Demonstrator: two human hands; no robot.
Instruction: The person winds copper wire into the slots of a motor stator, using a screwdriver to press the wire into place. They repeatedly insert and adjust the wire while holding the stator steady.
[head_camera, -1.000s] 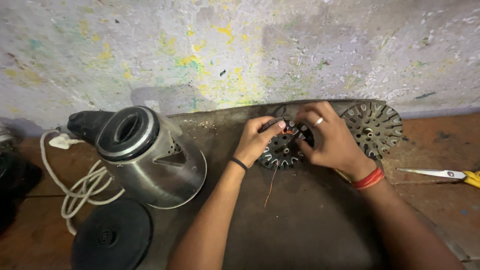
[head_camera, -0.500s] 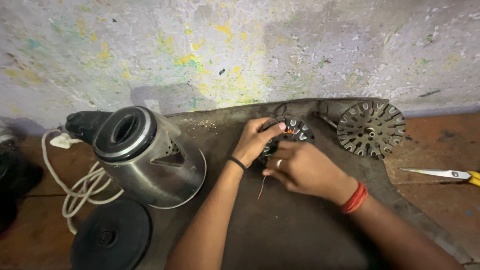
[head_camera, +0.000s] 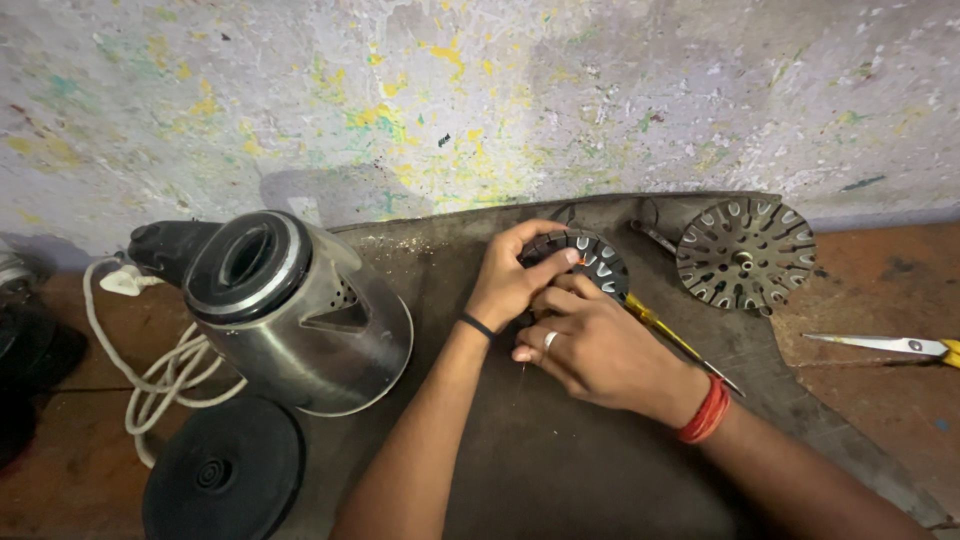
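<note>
The left hand (head_camera: 510, 285) was closed around a small round slotted motor part (head_camera: 585, 262), with the thumb laid on its top rim. The right hand (head_camera: 590, 350) lay just below it, fingers curled loosely toward the part; whether it gripped anything, I could not tell. The part sat on a dark mat (head_camera: 560, 470) on the bench, near the mat's far edge by the paint-speckled wall (head_camera: 480, 90). A yellow-handled screwdriver (head_camera: 680, 345) lay right beside the right hand. A second slotted disc (head_camera: 745, 252) lay near, to the right. A steel kettle (head_camera: 290, 310) stood at the mat's left edge, with its black base (head_camera: 222, 475) and white cord (head_camera: 150, 375) nearby. Scissors (head_camera: 890, 345) were well apart, at the right. Open mat lay toward the person.
</note>
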